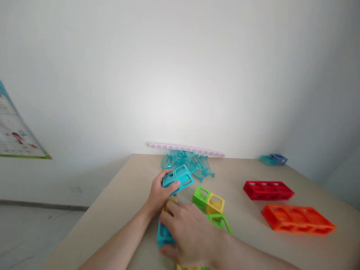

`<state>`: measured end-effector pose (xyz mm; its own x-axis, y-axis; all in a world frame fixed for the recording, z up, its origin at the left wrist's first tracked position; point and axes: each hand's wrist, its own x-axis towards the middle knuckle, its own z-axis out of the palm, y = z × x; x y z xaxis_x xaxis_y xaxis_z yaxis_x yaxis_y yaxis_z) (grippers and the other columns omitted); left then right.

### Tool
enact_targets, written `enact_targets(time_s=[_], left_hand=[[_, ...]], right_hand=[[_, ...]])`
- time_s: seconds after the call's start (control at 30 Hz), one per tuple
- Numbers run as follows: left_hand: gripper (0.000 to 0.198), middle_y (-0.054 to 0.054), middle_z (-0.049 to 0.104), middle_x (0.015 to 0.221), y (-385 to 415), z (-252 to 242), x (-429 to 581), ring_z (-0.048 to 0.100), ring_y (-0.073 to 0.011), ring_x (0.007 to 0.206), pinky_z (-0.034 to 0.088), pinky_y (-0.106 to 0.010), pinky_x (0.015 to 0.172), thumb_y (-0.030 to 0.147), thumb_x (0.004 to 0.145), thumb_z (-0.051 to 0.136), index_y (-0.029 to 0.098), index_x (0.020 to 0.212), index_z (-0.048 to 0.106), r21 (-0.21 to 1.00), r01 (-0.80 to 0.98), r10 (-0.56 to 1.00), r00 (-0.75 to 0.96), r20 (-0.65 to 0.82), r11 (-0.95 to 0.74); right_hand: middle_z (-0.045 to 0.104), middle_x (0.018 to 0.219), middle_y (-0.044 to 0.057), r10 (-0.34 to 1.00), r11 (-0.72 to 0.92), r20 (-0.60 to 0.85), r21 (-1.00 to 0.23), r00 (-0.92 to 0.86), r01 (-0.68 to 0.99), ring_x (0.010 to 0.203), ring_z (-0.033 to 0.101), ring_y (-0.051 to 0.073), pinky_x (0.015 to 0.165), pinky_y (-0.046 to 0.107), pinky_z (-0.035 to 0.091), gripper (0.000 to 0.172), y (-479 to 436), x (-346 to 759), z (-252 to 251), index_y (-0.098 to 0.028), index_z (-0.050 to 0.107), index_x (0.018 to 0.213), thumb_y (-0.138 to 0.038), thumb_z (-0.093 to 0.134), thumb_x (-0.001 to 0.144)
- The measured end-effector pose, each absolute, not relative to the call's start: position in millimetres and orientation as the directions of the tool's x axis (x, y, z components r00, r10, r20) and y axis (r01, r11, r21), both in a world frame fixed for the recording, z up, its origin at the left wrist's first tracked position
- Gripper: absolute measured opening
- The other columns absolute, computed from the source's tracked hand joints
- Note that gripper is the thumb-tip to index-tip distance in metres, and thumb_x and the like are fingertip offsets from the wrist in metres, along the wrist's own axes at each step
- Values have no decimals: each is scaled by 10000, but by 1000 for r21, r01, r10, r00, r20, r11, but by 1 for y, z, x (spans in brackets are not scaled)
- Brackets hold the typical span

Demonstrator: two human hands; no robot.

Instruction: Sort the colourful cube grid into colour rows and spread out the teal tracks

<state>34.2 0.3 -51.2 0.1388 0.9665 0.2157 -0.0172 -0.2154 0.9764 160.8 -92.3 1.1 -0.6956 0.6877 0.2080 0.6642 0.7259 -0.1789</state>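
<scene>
My left hand (159, 191) is closed around a light-blue plastic block (178, 179) made of joined open-sided cubes, thumb on its near face. My right hand (189, 232), a little blurred, curls over another blue cube block (165, 237), its thumb and fingers at that block's side. A yellow piece (172, 200) shows just beyond the right fingers; whether it joins the blue one cannot be made out. Beside the right hand lie a green-and-yellow cube block (208, 200) and a green frame piece (219, 221), partly covered by the hand. More yellow and green shows under the wrist.
A red three-cube block (268, 190) and an orange one (298, 219) lie on the table (244, 247) at right. Clear teal plastic pieces (187, 163) pile near the wall, before a purple patterned strip (187, 148). A dark-blue cube (279, 159) sits in the far right corner.
</scene>
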Motion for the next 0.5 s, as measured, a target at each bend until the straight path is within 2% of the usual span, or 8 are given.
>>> enact_targets(time_s=[0.1,0.17,0.27,0.5], left_hand=[[458,2,627,822,1,-56,40,587,-116,623,511,-231,593,364,660,743,161,1038,583,970,-17,959,150,241,-241],[439,2,630,804,3,-58,44,593,-124,668,509,-229,632,365,651,745,157,1009,596,969,-48,964,99,247,-243],[467,2,625,753,9,-61,51,595,-133,655,503,-235,611,433,644,739,153,988,593,976,-148,986,30,166,-160],[532,7,612,753,8,-64,59,584,-123,648,484,-245,635,468,590,788,160,972,582,962,-272,954,292,73,9]], right_hand=[[650,819,1,695,717,191,-259,-694,647,711,583,163,592,262,353,121,-89,153,-15,-205,578,843,-297,618,775],[660,802,6,683,725,188,-290,-706,625,714,584,164,593,260,350,102,-87,153,-21,-196,579,827,-268,616,763],[667,791,21,654,750,195,-298,-731,591,717,583,167,602,262,350,113,-86,153,-21,-187,592,824,-260,626,745],[645,775,13,545,833,231,-263,-806,488,691,569,148,596,264,345,121,-84,148,-22,-185,598,806,-300,614,774]])
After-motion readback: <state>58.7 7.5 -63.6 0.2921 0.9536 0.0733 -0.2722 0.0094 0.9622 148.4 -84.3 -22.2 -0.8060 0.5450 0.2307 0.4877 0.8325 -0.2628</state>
